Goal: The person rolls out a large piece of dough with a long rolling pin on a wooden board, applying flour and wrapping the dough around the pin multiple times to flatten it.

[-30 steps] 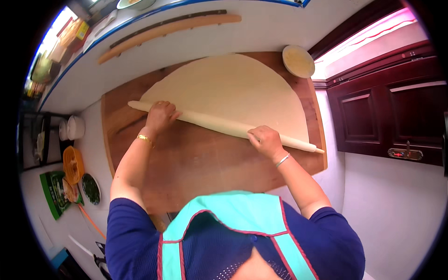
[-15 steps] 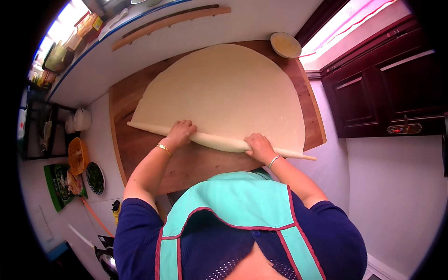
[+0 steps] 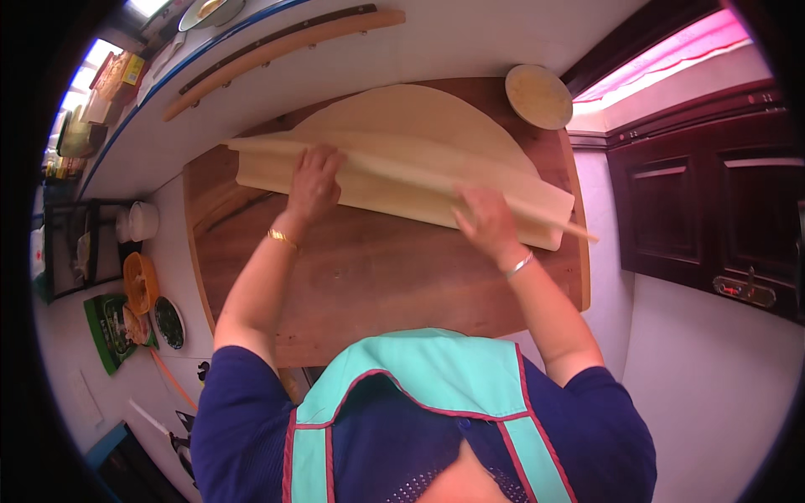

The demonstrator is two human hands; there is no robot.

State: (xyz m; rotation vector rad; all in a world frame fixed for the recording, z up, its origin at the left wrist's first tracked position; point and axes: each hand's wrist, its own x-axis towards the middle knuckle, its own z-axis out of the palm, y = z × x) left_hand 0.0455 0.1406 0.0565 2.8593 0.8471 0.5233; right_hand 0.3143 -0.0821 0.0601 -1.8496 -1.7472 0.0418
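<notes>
Handling dough [image 3: 402,138] draped over a rolling pin [image 3: 580,232] on the surface [image 3: 377,268].
My left hand [image 3: 316,180] is half-curled over it, my blurred right hand [image 3: 489,222] half-open; both grips unclear. Likely soft, tearable: hold the pin.

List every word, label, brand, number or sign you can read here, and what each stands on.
No text is clear enough to quote.
Green package at left: pale marks, too small and blurred to read.
Yellow label on the shelf, upper left: too small to read.
Dough sheet: no print visible.
</notes>
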